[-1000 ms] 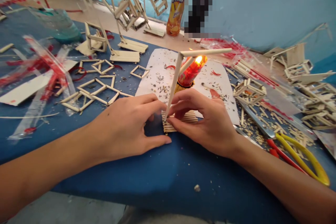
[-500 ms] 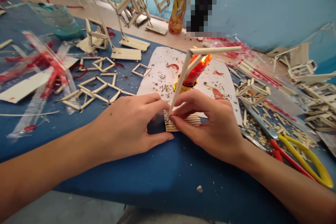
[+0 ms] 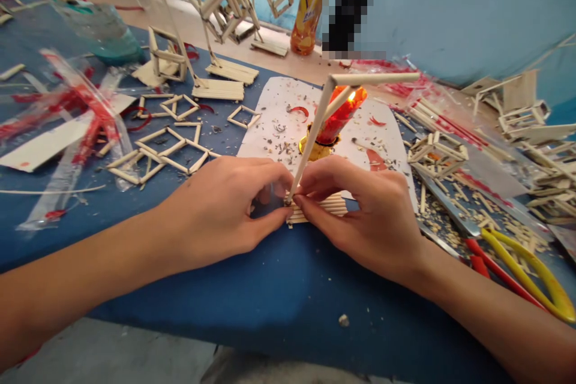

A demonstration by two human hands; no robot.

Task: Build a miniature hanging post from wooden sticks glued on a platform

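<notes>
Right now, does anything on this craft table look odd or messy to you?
Yes: a lit candle burns close behind both hands, right beside the upright stick frame. Wood shavings lie scattered over the blue table.

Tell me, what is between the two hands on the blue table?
In the head view, a stick post rises between the left hand and right hand, from a stick mat.

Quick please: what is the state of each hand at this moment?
Left hand: closed, fingertips pinching the foot of the stick post at the stick base.
Right hand: closed, pinching the same post foot from the other side.
</notes>
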